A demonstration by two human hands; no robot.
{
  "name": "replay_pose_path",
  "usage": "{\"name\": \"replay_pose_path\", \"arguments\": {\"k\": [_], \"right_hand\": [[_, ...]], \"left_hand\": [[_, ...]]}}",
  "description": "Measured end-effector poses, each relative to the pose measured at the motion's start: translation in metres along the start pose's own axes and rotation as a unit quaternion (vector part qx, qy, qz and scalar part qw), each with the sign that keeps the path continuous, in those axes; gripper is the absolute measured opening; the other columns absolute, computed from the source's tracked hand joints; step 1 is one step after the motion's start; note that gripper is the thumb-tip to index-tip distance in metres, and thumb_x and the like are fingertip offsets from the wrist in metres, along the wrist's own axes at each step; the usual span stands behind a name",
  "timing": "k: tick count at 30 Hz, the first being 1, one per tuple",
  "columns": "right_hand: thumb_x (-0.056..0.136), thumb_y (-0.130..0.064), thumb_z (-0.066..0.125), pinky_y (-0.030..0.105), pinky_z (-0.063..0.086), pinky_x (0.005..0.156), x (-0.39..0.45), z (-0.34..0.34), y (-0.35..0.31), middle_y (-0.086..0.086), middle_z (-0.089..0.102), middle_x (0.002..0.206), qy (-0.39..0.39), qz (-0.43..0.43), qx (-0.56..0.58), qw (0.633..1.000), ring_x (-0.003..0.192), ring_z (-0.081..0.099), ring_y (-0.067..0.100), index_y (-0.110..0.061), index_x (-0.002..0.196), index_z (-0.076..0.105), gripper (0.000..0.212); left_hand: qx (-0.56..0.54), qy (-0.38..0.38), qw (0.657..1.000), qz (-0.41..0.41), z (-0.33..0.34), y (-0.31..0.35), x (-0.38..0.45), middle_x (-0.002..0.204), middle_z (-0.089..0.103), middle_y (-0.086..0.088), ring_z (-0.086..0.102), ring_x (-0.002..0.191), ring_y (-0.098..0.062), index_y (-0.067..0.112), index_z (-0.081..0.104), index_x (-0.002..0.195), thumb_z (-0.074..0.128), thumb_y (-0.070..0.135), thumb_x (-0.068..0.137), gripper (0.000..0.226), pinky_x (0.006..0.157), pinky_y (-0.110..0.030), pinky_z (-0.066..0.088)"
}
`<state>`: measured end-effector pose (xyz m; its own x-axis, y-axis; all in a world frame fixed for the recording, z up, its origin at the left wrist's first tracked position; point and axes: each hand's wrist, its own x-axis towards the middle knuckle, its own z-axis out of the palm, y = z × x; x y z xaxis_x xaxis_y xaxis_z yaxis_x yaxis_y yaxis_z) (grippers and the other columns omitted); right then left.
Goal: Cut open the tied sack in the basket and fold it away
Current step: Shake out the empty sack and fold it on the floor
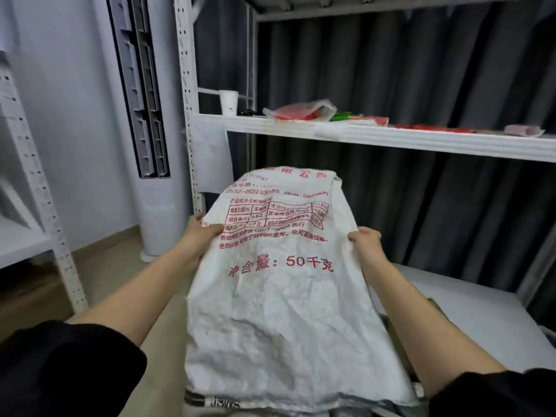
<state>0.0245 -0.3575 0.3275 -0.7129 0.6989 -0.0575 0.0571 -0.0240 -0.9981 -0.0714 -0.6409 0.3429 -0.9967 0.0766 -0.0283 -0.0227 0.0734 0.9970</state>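
A white woven sack (279,296) with red printed text is held up flat in front of me, its far end drooping over. My left hand (200,233) grips its left edge with the thumb on top of the cloth. On the opposite edge, at about the same height, my right hand (364,239) pinches the fabric. The sack's near end hangs down toward the bottom of the view and hides whatever lies beneath it. No basket is plainly visible.
A white metal shelf (391,136) runs across the back with a paper cup (228,102), a plastic bag (301,111) and red and green items. A tall floor air conditioner (144,115) stands at the left. A low white surface (481,314) lies at right.
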Motion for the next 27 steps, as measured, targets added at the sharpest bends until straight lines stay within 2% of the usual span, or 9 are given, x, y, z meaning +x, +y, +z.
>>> {"name": "replay_pose_path", "arguments": {"k": [2, 4, 6, 8, 11, 14, 19, 24, 27], "right_hand": [[0.089, -0.006, 0.050, 0.033, 0.046, 0.068, -0.004, -0.004, 0.001, 0.002, 0.046, 0.089, -0.030, 0.015, -0.006, 0.999, 0.080, 0.049, 0.021, -0.015, 0.107, 0.039, 0.023], [0.090, -0.004, 0.045, 0.029, 0.042, 0.058, -0.013, -0.009, -0.001, 0.003, 0.050, 0.086, -0.102, 0.015, -0.013, 0.995, 0.072, 0.049, 0.018, -0.016, 0.098, 0.049, 0.015], [0.092, -0.006, 0.044, 0.030, 0.049, 0.063, -0.021, -0.014, -0.003, 0.007, 0.061, 0.090, -0.191, 0.031, 0.026, 0.981, 0.075, 0.059, 0.022, -0.015, 0.089, 0.061, 0.019], [0.093, -0.021, 0.055, 0.038, 0.054, 0.084, -0.026, -0.018, -0.006, 0.006, 0.069, 0.108, -0.296, 0.059, 0.057, 0.952, 0.096, 0.068, 0.027, -0.018, 0.109, 0.067, 0.020], [0.084, -0.027, 0.070, 0.038, 0.053, 0.091, -0.017, -0.021, -0.008, -0.005, 0.058, 0.129, -0.382, 0.022, -0.079, 0.920, 0.112, 0.063, 0.022, -0.033, 0.140, 0.038, 0.065], [0.076, -0.018, 0.079, 0.034, 0.049, 0.097, -0.017, -0.011, -0.010, -0.009, 0.043, 0.137, -0.398, -0.021, -0.222, 0.890, 0.120, 0.054, 0.017, -0.043, 0.145, 0.016, 0.097], [0.070, -0.021, 0.080, 0.036, 0.047, 0.102, -0.012, 0.005, -0.008, -0.007, 0.037, 0.143, -0.373, -0.118, -0.355, 0.849, 0.126, 0.046, 0.018, -0.034, 0.149, 0.011, 0.106], [0.076, -0.021, 0.076, 0.027, 0.044, 0.095, -0.012, 0.015, -0.010, -0.001, 0.047, 0.139, -0.248, -0.235, -0.407, 0.847, 0.123, 0.049, 0.019, -0.021, 0.144, 0.036, 0.079], [0.080, -0.019, 0.070, 0.032, 0.048, 0.085, -0.014, 0.019, -0.014, 0.002, 0.067, 0.116, -0.164, -0.286, -0.386, 0.862, 0.108, 0.060, 0.023, -0.018, 0.115, 0.066, 0.035]], "left_hand": [[-0.013, -0.026, 1.000, -0.007, -0.010, 0.000, -0.001, 0.140, 0.047, -0.012, 0.063, 0.087, -0.026, 0.025, 0.023, 0.149, 0.054, 0.006, 0.092, 0.068, 0.062, -0.033, 0.051], [-0.020, -0.094, 0.995, -0.016, -0.023, 0.001, -0.004, 0.134, 0.053, -0.009, 0.063, 0.085, -0.021, 0.032, 0.038, 0.141, 0.045, 0.002, 0.095, 0.055, 0.065, -0.033, 0.051], [-0.016, -0.179, 0.983, -0.017, -0.034, 0.002, -0.006, 0.133, 0.059, -0.004, 0.065, 0.094, -0.017, 0.032, 0.059, 0.122, 0.049, 0.003, 0.092, 0.042, 0.075, -0.029, 0.051], [0.035, -0.249, 0.968, -0.007, -0.045, 0.003, -0.005, 0.133, 0.059, 0.002, 0.064, 0.107, -0.017, 0.035, 0.065, 0.112, 0.068, 0.012, 0.082, 0.038, 0.083, -0.028, 0.052], [0.214, -0.283, 0.934, 0.034, -0.054, 0.010, -0.002, 0.143, 0.043, 0.010, 0.048, 0.126, -0.015, 0.048, 0.053, 0.124, 0.083, 0.031, 0.066, 0.067, 0.104, -0.030, 0.040], [0.388, -0.286, 0.874, 0.068, -0.047, 0.016, -0.001, 0.150, 0.029, 0.007, 0.035, 0.129, -0.008, 0.034, 0.027, 0.147, 0.083, 0.025, 0.070, 0.096, 0.109, -0.022, 0.027], [0.538, -0.241, 0.801, 0.105, -0.043, 0.017, 0.005, 0.157, 0.019, -0.002, 0.026, 0.142, -0.019, 0.018, 0.006, 0.153, 0.080, 0.028, 0.073, 0.109, 0.115, -0.028, 0.022], [0.540, -0.149, 0.813, 0.158, -0.041, 0.013, 0.011, 0.146, 0.044, -0.007, 0.046, 0.129, -0.023, 0.013, 0.036, 0.144, 0.072, 0.022, 0.080, 0.074, 0.104, -0.028, 0.037], [0.567, -0.073, 0.794, 0.207, -0.041, 0.011, 0.016, 0.126, 0.064, -0.005, 0.058, 0.113, -0.025, 0.020, 0.064, 0.120, 0.067, 0.022, 0.084, 0.037, 0.091, -0.033, 0.047]]}}
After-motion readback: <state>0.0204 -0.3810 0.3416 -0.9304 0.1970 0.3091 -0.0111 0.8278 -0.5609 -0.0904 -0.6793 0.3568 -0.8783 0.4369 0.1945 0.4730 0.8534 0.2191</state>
